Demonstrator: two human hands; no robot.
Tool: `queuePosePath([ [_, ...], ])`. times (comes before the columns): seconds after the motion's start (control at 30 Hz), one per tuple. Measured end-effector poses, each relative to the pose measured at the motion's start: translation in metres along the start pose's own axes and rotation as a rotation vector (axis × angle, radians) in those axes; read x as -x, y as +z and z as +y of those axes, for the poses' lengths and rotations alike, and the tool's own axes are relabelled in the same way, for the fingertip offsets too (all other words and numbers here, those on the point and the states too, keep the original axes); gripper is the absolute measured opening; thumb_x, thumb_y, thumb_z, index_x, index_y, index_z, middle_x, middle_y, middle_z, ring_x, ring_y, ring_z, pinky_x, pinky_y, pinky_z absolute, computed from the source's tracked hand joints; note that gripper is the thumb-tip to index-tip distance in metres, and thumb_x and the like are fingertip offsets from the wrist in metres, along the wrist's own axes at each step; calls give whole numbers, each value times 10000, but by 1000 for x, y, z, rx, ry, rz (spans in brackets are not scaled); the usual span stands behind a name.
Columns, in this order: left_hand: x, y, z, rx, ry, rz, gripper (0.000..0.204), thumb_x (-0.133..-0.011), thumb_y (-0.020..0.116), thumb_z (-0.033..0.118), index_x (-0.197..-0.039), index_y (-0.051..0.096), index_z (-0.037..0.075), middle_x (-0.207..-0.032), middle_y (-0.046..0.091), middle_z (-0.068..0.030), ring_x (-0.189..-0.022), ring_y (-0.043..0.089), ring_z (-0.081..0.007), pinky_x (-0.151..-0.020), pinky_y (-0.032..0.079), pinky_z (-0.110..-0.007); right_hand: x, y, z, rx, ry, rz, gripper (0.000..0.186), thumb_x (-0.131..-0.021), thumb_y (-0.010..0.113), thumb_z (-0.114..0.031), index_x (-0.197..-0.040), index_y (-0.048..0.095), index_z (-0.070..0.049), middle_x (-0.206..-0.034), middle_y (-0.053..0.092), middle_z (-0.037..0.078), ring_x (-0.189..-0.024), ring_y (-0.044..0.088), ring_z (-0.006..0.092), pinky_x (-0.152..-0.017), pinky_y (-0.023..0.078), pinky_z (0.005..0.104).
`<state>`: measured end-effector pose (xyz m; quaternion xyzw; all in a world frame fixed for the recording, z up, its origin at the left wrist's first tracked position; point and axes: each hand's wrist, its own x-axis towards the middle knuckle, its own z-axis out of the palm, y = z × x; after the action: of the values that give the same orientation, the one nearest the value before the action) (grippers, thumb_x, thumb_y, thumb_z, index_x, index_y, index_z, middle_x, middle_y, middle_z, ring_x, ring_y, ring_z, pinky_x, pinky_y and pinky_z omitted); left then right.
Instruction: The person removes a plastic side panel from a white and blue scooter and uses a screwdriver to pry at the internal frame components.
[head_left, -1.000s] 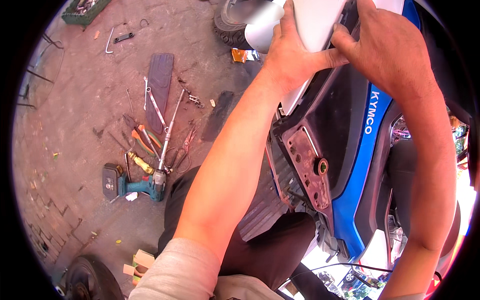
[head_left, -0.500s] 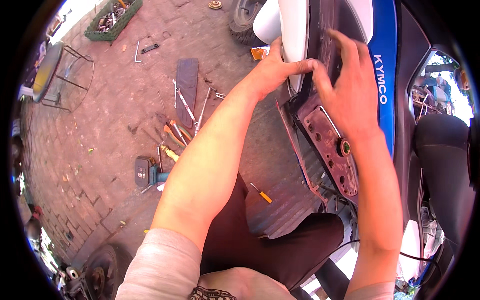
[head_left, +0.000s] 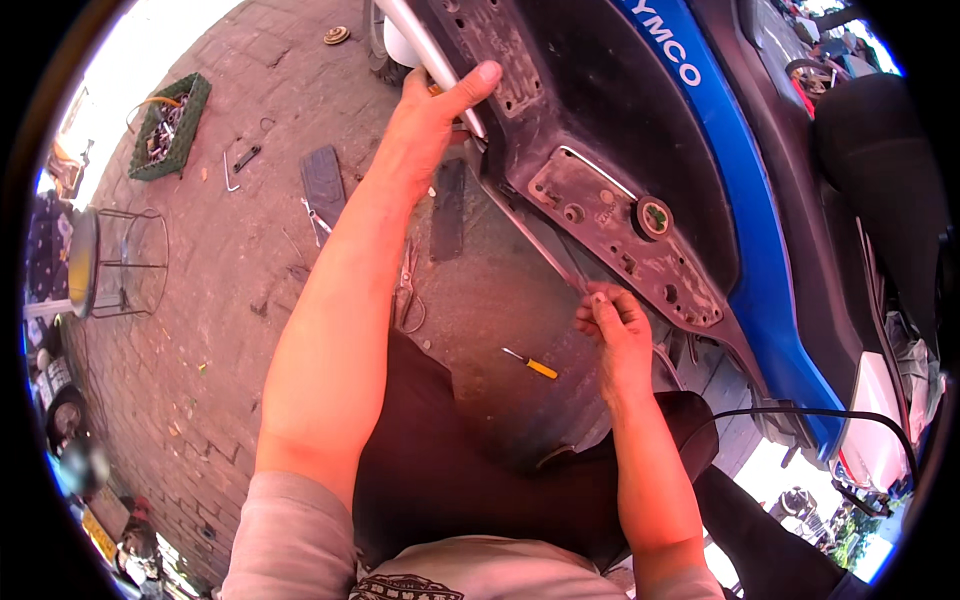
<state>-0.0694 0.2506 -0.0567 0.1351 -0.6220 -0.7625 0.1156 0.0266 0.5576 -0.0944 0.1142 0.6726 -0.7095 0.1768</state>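
My left hand (head_left: 440,105) grips a long white side trim (head_left: 420,40) at the upper edge of a blue-and-black scooter body (head_left: 764,260). My right hand (head_left: 612,325) is lower down, its fingers closed on a thin metal strip (head_left: 540,245) that runs along the underside of the footboard. Beside that hand is a dirty footboard plate (head_left: 690,290) with holes, a thin silver rod and a round dark piece (head_left: 653,216). A yellow-handled screwdriver (head_left: 540,368) lies on the ground below my right hand.
Scissors (head_left: 408,300), wrenches (head_left: 315,220) and flat dark pads (head_left: 448,205) lie on the pavement (head_left: 230,260). A green basket of tools (head_left: 170,127) and a metal stool (head_left: 120,260) stand at the left. A black cable (head_left: 830,412) crosses at the lower right.
My right hand has dropped from the upper panel to the lower strip and closed on it. My left hand stays on the white trim. The view has shifted, showing more ground on the left.
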Motion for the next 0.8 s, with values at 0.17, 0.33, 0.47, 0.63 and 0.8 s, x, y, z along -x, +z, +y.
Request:
queuePosePath([
  [0.17,-9,9,-11,-27,-77,138,810,-890,687,715,-1313,619,28,-1218,677,-111,-1109,640,-224,-1012,474,-406,-7,-17,-8,-703,192,123,541,-946,787,-345,-1349,549,-75,-1318,606,135,-1247,587,271,-1089,497,446],
  [0.33,-3,43,-18,-224,76,265,787,-994,593,625,-1497,474,31,-1398,613,-124,-1225,624,-248,-954,529,-446,-15,-40,-23,-925,241,152,560,-951,783,-332,-1388,519,-102,-1420,565,101,-1346,542,281,-1101,488,453],
  [0.47,-3,45,-22,-296,57,304,721,-982,614,615,-1467,497,95,-1330,639,-86,-1104,668,-222,-833,545,-398,-14,-51,-22,-1006,263,138,422,-987,745,-261,-1349,572,-128,-1353,610,16,-1291,576,221,-1077,509,447],
  [0.63,2,50,-16,-309,-69,323,657,-934,689,616,-1367,559,139,-1169,688,-50,-971,683,-174,-689,504,-325,-21,-67,-15,-1039,276,22,274,-1006,697,-142,-1259,598,-106,-1252,645,18,-1219,623,207,-1080,532,465],
  [0.8,3,51,1,-172,-203,228,692,-885,784,542,-1381,554,118,-1180,684,-80,-1035,696,-227,-837,572,-377,-28,-73,-13,-1101,298,-44,224,-993,676,-60,-1201,594,-63,-1229,645,57,-1206,652,272,-1082,559,505],
])
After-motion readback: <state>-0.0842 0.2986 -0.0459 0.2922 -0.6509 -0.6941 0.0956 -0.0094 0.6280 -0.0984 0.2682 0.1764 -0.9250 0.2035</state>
